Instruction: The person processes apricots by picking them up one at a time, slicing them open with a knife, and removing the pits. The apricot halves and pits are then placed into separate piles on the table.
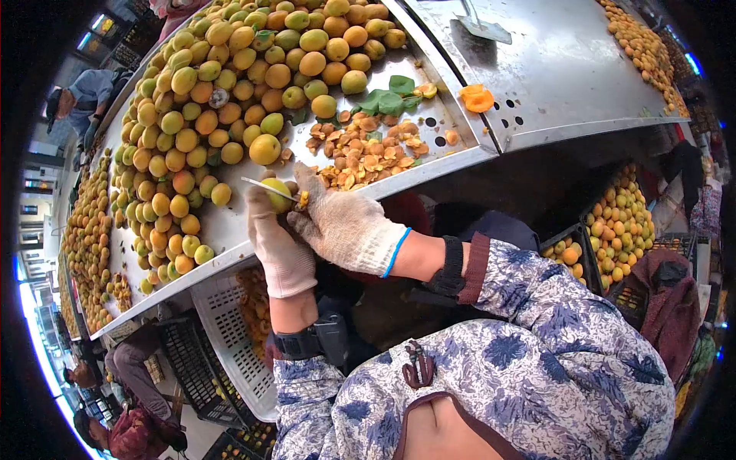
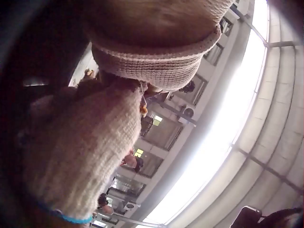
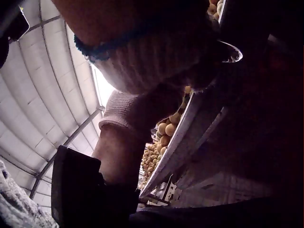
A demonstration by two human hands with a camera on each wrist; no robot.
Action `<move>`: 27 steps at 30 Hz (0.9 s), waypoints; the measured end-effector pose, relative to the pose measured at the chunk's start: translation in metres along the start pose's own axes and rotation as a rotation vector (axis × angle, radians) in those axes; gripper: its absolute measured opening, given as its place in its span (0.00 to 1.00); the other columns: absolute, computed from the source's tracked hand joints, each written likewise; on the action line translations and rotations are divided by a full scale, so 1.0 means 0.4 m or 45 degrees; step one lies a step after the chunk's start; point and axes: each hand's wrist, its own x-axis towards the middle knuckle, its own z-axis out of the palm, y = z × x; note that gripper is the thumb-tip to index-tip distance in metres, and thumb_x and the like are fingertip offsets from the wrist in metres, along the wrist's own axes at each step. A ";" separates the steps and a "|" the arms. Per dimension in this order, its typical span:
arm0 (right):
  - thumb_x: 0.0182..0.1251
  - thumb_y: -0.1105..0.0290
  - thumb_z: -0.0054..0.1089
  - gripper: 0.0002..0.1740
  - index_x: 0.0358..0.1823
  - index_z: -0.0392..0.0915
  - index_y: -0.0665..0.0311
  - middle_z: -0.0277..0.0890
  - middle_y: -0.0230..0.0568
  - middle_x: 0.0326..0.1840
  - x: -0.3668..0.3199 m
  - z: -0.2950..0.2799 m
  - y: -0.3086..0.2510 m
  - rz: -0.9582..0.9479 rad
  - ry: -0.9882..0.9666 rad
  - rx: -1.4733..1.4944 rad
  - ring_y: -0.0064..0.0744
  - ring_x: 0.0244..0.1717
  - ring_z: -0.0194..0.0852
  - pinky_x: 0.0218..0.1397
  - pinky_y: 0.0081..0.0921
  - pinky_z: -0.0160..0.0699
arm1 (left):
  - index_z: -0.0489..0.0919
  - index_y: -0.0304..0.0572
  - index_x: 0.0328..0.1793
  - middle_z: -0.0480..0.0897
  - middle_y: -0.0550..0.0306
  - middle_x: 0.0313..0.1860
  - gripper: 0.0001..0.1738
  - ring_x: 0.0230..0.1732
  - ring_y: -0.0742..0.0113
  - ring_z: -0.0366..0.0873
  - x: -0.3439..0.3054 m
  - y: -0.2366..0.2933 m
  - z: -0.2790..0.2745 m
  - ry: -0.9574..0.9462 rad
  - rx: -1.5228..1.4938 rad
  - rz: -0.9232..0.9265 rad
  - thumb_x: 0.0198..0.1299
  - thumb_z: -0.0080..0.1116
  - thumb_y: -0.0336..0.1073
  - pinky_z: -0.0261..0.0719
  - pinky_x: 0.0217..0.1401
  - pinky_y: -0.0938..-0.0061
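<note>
Both hands wear knitted work gloves and meet just over the front edge of a metal table. My left hand point(image 1: 281, 253) holds a yellow-green apricot point(image 1: 277, 198), its fingers partly hidden behind the fruit. My right hand point(image 1: 349, 226) grips a small knife point(image 1: 264, 188), whose thin blade lies across the apricot. Orange bits of flesh cling near the base of the blade. In the left wrist view, the right glove point(image 2: 90, 147) sits close below the left cuff. The right wrist view is dark, and the fruit and knife are hard to make out there.
A large heap of apricots point(image 1: 207, 115) covers the metal table point(image 1: 245, 170). Beside it lie a pile of pits point(image 1: 368, 149) and green leaves point(image 1: 391, 98). A halved apricot point(image 1: 477, 98) and a scraper point(image 1: 484, 29) rest on the adjoining table. A white crate point(image 1: 234, 345) stands below.
</note>
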 end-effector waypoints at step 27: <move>0.65 0.59 0.50 0.36 0.70 0.51 0.67 0.81 0.55 0.31 -0.006 -0.034 0.026 -0.047 0.020 -0.229 0.58 0.34 0.81 0.35 0.52 0.78 | 0.76 0.33 0.52 0.78 0.60 0.40 0.32 0.44 0.73 0.72 0.011 -0.001 -0.008 -0.216 0.910 0.393 0.65 0.55 0.61 0.71 0.50 0.78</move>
